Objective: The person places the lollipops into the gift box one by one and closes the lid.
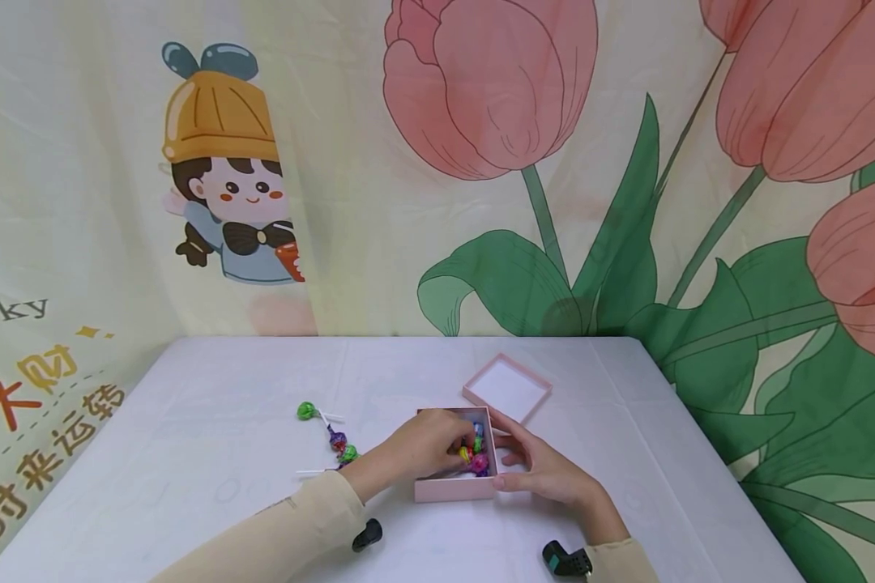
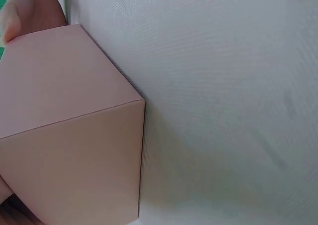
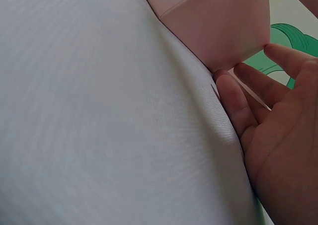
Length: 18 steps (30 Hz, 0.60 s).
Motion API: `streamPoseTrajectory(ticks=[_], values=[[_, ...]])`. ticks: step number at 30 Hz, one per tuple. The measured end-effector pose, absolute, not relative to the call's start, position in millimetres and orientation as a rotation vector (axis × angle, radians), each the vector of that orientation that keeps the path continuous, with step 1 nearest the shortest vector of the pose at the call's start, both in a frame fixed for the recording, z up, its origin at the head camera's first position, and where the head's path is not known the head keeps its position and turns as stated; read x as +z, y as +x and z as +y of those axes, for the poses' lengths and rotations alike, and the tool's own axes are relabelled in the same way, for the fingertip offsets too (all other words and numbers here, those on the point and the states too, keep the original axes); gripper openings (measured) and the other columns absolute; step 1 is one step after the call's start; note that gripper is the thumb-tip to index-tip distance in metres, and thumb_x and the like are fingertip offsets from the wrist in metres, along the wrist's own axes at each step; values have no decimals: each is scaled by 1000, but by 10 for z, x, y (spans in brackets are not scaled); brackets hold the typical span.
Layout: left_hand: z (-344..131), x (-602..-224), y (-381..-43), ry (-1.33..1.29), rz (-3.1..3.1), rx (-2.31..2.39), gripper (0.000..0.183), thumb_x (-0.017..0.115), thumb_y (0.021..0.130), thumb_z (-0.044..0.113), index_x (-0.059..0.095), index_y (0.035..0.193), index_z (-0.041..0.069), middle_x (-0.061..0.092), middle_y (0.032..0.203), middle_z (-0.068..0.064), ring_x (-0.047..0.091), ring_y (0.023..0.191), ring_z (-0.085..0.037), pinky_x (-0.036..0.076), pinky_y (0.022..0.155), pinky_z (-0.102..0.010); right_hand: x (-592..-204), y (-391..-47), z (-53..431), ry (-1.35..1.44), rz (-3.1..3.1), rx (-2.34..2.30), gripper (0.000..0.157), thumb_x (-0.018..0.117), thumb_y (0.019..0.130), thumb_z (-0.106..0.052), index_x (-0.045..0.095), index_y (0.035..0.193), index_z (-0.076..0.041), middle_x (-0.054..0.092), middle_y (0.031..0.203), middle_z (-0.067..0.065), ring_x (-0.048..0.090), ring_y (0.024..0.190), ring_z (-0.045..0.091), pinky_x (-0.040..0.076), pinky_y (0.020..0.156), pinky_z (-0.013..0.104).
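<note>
A pink open box (image 1: 454, 490) stands on the table with several lollipops inside, among them a pink one (image 1: 479, 464). My left hand (image 1: 424, 444) reaches in over the box's left side, fingers bent beside the wrapped sweets. Whether they hold one is hidden. At the box's right side, my right hand (image 1: 547, 470) rests its fingertips on the wall, thumb near the front corner. The right wrist view shows the fingers (image 3: 263, 83) spread and gently bent against the box. In the left wrist view, the box (image 2: 69, 160) hides the left hand's grasp.
Left of the box lie several lollipops, including a green one (image 1: 306, 410) and a purple one (image 1: 337, 440), with white sticks. A pink-edged lid (image 1: 509, 390) lies behind the box to the right. The white-covered table (image 1: 226, 486) meets a printed curtain (image 1: 350, 202) behind.
</note>
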<state>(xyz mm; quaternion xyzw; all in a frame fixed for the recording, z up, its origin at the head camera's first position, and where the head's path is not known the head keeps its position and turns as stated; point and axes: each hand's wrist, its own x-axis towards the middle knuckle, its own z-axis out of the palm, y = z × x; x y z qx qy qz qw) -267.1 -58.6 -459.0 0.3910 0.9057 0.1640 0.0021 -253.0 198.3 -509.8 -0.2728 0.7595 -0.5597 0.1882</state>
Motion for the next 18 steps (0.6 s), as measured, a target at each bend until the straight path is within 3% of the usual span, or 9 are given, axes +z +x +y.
streamPoseTrajectory(ticks=[10,18], values=[[-618,-4562,-2673,1269,2845,562,12,85,89,17,76,98,15,69,83,2,52,72,-5,46,69,-25,-5080,-2510,1982,-768,2130,-1585,99,81,94,-29,19,171,-24,29,173,9,43,149,33,46,110,30],[-738,-4437,-2645,1223,2832,679,14,85,92,17,78,104,14,73,94,1,67,86,-17,55,78,-26,-5093,-2508,1962,-702,2158,-1560,97,81,94,-31,21,170,-30,29,173,7,43,148,31,45,113,35]])
